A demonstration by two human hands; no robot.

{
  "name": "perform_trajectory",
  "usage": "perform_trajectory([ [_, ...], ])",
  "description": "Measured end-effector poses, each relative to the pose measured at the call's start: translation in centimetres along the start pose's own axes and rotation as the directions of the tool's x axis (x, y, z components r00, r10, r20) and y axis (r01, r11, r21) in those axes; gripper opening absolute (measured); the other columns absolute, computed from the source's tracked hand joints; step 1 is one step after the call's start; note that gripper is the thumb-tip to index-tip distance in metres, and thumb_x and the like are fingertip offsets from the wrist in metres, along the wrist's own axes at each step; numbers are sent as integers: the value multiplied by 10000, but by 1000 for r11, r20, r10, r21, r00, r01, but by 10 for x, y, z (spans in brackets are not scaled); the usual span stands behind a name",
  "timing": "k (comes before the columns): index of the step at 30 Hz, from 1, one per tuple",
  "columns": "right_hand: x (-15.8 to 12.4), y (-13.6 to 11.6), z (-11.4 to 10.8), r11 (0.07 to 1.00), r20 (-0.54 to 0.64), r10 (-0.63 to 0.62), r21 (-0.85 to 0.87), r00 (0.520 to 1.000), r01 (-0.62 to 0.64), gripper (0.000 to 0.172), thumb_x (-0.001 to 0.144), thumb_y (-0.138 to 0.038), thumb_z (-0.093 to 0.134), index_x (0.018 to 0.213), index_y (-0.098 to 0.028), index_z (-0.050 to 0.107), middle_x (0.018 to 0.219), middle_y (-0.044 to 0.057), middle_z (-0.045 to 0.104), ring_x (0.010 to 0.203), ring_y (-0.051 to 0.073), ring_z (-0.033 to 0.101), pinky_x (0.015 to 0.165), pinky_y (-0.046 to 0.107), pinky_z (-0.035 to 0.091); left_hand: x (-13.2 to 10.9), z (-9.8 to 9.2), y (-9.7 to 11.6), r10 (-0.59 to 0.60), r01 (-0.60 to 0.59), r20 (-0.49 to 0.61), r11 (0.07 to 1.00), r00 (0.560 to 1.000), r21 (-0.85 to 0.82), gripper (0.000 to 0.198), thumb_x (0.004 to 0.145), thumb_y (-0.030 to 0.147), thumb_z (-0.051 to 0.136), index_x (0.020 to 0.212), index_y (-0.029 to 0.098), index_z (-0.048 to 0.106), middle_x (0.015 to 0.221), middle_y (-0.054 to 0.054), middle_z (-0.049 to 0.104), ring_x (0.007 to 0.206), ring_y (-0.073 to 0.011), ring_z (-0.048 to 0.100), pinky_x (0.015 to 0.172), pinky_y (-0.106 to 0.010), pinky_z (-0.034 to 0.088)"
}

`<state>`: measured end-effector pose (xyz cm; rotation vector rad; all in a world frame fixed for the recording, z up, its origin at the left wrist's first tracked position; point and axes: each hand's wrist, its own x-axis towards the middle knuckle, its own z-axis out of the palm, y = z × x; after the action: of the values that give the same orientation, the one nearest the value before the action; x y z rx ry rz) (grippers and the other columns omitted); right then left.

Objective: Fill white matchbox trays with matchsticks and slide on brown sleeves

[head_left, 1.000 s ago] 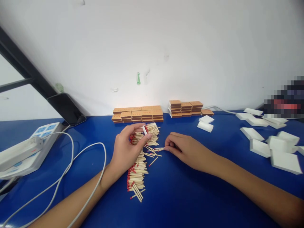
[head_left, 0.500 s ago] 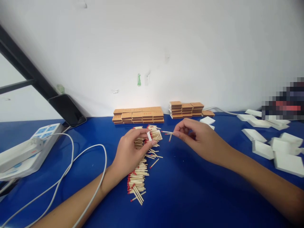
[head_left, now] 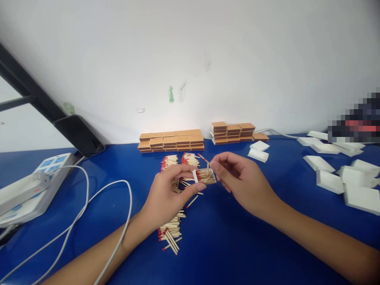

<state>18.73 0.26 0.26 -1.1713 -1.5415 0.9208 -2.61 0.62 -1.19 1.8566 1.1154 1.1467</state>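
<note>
Pinched hands (head_left: pixel 166 194) (head_left: pixel 246 182): left, tray (head_left: pixel 195 176); right, matches (head_left: pixel 204 159).

Raw wood, matt card, smooth plastic

The slim pale wooden matchsticks with red heads (head_left: pixel 172 224) look bare and unvarnished. The shallow white paperboard tray at the centre (head_left: pixel 195 176) is smooth and matt, as are the loose white paperboard trays at the right (head_left: pixel 362 198). The tan oblong cardboard matchboxes (head_left: pixel 190 140) have matt, printed tops and darker, dull side strips. The wide blue tabletop (head_left: pixel 222 237) is smooth with a soft gloss. The white plastic power strip with blue panels (head_left: pixel 61 174) and the thin white plastic-coated cable (head_left: pixel 130 198) look smooth; the flat black rectangular slab (head_left: pixel 80 136) is glossy. The plain white wall (head_left: pixel 252 59) is matt, with a few scuffed patches
</note>
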Motion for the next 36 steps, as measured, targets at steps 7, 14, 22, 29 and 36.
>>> perform_trajectory([
  [7,3,7,-6,997,-17,-25,-78,1000,24,380,959,-603,658,933,-224,671,747,11,644,646,153,578,541,274,464,6,-4,6,-46,41,-73,997,996,-72,279,846,343,858,1084,227,769,964,-37,821,892,-218,798,815,-318,659],
  [14,8,12,-13,937,7,-165,-312,986,159,311,1010,-534,611,946,-237,677,850,36,679,766,183,629,641,294,518,9,-8,6,-21,12,-140,998,990,-65,290,872,334,833,1125,213,758,993,-46,823,925,-213,795,805,-301,651],
  [22,8,9,-16,884,80,-255,-384,964,266,208,1041,-422,588,961,-245,663,879,30,646,762,169,608,633,292,498,6,-5,4,-10,8,-84,999,996,-34,291,847,328,861,1104,229,764,976,-36,818,897,-215,797,807,-309,664],
  [29,6,9,-16,839,160,-276,-442,948,319,131,1023,-324,602,936,-237,647,861,19,630,720,153,580,647,298,483,5,-5,5,19,-20,-50,1000,999,-13,302,842,320,870,1116,249,764,970,-18,816,904,-206,798,842,-309,667],
  [36,5,9,-15,894,100,-260,-353,961,278,238,1011,-400,637,1187,-240,625,954,33,697,769,158,647,605,275,516,6,-6,5,-38,33,-38,993,999,-110,285,845,320,857,1091,215,758,957,-41,822,887,-213,800,811,-299,664],
])
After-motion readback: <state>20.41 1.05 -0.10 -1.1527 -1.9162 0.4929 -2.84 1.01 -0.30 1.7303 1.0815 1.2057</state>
